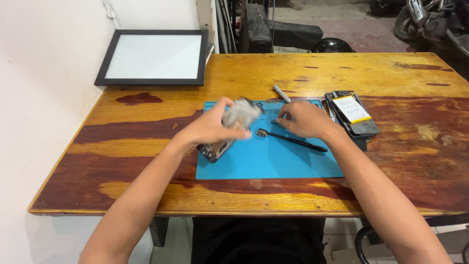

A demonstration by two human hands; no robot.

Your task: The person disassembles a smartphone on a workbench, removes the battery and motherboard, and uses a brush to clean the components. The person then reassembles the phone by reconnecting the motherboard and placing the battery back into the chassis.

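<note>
left hand (211,128) grips a blurred, opened grey phone (229,128); right hand (304,119) lies flat, empty.

1. This is a small repair workshop, of the kind that fixes phones.
2. A blue work mat (273,161) with small tray pockets along its far edge lies on a worn wooden table (146,142).
3. An opened phone (352,113) with its battery showing sits at the mat's right side, and a black brush (290,139) lies on the mat.
4. Beyond the table the room opens onto a concrete floor with a parked motorbike (425,17) and a dark helmet (331,46).
</note>
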